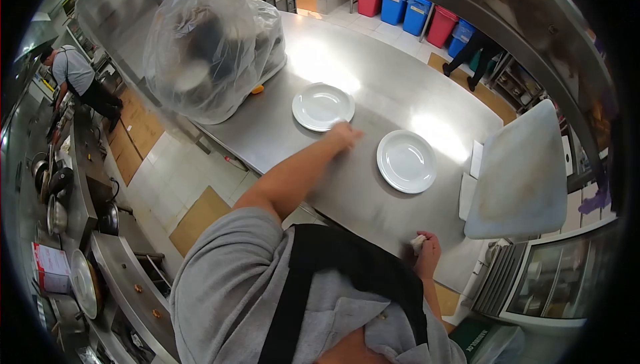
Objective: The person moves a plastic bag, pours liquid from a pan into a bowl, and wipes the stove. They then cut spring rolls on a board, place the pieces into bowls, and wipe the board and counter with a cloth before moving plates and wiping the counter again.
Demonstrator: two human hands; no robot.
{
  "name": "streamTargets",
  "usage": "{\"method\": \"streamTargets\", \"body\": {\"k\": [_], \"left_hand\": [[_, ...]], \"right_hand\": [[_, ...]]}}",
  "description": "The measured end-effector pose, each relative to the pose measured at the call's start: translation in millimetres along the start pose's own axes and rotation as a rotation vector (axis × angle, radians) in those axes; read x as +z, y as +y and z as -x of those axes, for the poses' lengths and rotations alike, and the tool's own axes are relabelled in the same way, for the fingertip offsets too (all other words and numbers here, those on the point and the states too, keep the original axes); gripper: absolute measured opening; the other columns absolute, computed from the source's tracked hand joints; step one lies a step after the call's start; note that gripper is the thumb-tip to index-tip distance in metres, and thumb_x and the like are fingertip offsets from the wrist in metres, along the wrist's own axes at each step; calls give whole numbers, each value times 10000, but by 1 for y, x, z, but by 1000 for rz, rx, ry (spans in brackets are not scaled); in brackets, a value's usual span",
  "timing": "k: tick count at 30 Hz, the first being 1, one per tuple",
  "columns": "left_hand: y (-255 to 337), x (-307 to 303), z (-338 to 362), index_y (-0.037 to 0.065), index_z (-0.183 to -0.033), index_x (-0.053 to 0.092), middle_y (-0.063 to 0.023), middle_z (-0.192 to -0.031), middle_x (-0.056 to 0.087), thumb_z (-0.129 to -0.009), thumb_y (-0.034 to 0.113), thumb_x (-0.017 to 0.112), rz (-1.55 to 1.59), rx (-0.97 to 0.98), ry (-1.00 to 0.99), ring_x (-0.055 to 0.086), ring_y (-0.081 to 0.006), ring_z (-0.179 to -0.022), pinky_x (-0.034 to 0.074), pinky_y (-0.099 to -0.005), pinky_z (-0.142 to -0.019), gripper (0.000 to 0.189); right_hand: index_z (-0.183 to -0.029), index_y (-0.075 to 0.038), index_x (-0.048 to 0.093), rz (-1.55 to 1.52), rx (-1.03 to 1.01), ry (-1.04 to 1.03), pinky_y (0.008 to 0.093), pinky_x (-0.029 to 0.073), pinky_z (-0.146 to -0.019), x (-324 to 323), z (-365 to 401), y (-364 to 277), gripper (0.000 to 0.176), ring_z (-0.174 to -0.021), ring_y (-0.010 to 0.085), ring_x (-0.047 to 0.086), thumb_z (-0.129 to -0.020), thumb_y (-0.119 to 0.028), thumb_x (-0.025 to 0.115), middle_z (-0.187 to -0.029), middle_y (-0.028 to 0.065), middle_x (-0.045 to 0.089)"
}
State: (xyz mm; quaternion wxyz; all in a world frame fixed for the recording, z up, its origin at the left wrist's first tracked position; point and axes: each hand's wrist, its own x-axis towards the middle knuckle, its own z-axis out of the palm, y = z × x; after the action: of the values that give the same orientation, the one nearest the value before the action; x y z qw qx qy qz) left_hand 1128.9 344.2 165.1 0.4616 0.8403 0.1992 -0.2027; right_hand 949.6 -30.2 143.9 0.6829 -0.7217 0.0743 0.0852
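Two round white plates lie on the steel table [380, 91]. My left hand [345, 136] is stretched out over the steel at the near right rim of the left plate [323, 106], its fingers smeared by motion. The right plate [406, 161] lies to the right of that hand. Close to the table's near edge, my right hand [428, 252] is closed around a small crumpled whitish cloth [418, 243], mostly hidden by the fingers.
A big clear plastic bag [200, 57] covers bulky items at the table's left end. A white cutting board [520, 174] stands at the right. Pans [57, 214] line the left counter, where a person [73, 74] bends. Another person's legs [472, 59] show beyond the table, near coloured bins [393, 5].
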Motion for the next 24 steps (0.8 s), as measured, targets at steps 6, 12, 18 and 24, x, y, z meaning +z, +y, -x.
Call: {"method": "streamTargets", "body": {"k": [6,12,18,24], "left_hand": [[-66,-87,-3,-31,-1182,424,-227,-1068,575,-749,260,719,114,-197,714,607,-286,-961,542,-401,-706,599],[-76,-89,-13,-50,-1189,391,-189,-1076,534,-802,160,604,579,-80,501,622,-253,-886,572,-359,-584,489],[-72,-73,41,-3,-1254,329,-175,-1128,500,-826,119,522,777,60,610,602,-268,-908,571,-381,-635,485],[-102,-62,91,13,-1304,347,-139,-1108,538,-885,137,501,923,156,611,600,-212,-887,540,-351,-679,464]], "right_hand": [[-1169,-4,507,-306,121,-171,248,438,-687,31,-29,-49,358,-850,102,505,-815,-55,493,-1002,49,543],[-1105,13,579,-80,-48,-416,256,455,-762,106,-90,-83,291,-876,122,560,-827,-68,596,-965,55,611],[-1066,24,615,-86,-154,-521,237,453,-751,176,-154,-117,270,-834,98,571,-819,-83,630,-924,50,636],[-997,14,657,91,-306,-543,254,463,-692,244,-210,-122,213,-800,108,580,-805,-75,638,-900,51,644]]}}
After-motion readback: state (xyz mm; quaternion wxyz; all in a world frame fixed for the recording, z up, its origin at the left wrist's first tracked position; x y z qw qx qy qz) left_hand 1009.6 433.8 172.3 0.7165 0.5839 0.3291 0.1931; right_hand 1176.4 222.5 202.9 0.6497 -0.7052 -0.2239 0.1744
